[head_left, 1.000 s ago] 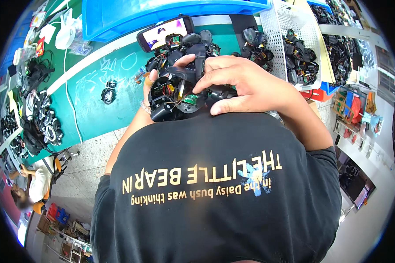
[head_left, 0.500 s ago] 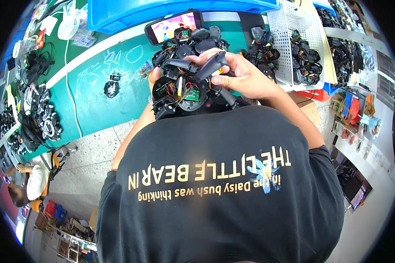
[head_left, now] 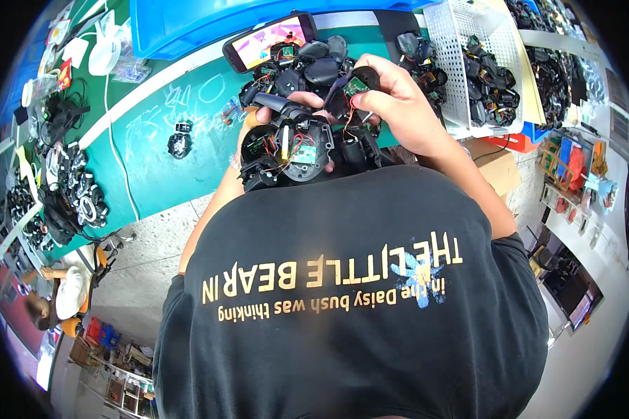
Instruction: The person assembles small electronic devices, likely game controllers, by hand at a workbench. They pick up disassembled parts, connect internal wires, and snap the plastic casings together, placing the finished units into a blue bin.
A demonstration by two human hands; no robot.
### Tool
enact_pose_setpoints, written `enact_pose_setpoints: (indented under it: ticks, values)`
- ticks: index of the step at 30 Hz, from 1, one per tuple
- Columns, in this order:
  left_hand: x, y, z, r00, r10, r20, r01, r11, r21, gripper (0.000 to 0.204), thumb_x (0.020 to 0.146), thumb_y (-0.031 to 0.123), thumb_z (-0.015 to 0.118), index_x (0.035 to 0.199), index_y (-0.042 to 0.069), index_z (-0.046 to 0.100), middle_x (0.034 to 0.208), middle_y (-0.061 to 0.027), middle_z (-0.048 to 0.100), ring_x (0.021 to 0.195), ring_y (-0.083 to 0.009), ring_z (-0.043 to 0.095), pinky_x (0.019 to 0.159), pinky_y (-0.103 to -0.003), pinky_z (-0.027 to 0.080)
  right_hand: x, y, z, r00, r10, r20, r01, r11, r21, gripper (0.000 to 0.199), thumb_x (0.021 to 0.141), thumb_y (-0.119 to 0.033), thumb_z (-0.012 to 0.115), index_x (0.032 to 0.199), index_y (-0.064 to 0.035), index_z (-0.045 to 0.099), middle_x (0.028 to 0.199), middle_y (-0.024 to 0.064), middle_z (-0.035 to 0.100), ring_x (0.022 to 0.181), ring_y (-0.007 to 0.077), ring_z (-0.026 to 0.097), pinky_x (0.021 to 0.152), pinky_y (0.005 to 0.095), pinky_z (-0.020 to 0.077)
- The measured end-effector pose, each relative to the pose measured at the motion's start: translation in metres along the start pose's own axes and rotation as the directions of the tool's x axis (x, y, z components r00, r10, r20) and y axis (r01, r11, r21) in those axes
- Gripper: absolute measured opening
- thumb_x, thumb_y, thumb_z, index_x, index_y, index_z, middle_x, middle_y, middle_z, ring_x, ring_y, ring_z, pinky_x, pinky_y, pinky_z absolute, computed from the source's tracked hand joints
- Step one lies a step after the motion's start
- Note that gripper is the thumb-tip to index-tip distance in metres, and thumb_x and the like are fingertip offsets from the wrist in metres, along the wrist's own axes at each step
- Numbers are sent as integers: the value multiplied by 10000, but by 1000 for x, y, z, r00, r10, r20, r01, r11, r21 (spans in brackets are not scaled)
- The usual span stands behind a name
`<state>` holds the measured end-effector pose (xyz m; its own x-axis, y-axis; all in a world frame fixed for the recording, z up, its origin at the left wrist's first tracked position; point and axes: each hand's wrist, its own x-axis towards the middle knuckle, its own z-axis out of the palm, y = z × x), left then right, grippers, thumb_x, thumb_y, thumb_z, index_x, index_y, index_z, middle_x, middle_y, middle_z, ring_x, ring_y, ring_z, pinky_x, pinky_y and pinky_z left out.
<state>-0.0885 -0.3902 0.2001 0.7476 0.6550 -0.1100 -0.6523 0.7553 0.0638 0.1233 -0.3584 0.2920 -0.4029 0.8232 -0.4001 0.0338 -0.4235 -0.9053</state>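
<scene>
My left hand [head_left: 250, 127] is closed around a black plastic housing [head_left: 316, 136] close to my chest. Inside this opened housing are a green circuit board [head_left: 303, 153], thin coloured wires and a pale strip. With thumb and fingers, my right hand [head_left: 407, 115] grips a dark plastic part [head_left: 337, 102] that carries a small green circuit board [head_left: 357, 86]. Thin red wires run down from that board toward the housing. My left fingertips show behind the housing, while its palm is hidden. Just beyond both hands lies a pile of similar black parts [head_left: 321, 71].
Behind the pile, a phone [head_left: 269, 42] with a lit screen leans near a blue bin [head_left: 189, 35]. A white perforated basket [head_left: 451, 66] of black parts stands at right. One small black part [head_left: 179, 142] lies on the green table [head_left: 147, 178]. Another person [head_left: 70, 293] sits at far left.
My right hand has turned and shifted slightly up and right. The dark part in it has tilted, so its green board now shows. My left hand still holds the housing.
</scene>
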Motion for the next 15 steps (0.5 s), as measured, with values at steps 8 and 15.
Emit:
enact_pose_setpoints:
  ticks: [8,15]
  values:
    - [7,8,13,990,-112,-90,127,975,183,803,671,449,733,1203,-100,486,1129,-217,584,904,-250,660,761,-377,585,-3,-9,-15,999,-34,-2,27,823,-567,290,784,-16,496,1073,-22,472,874,60,510,732,103,466,667,265,420]
    - [8,12,24,969,-133,-207,188,943,273,896,668,502,695,1281,-106,459,1207,-180,561,1056,-189,593,904,-294,517,0,-3,-22,999,44,2,-35,824,-565,291,808,-48,521,1094,-31,470,909,68,508,775,117,476,701,272,421]
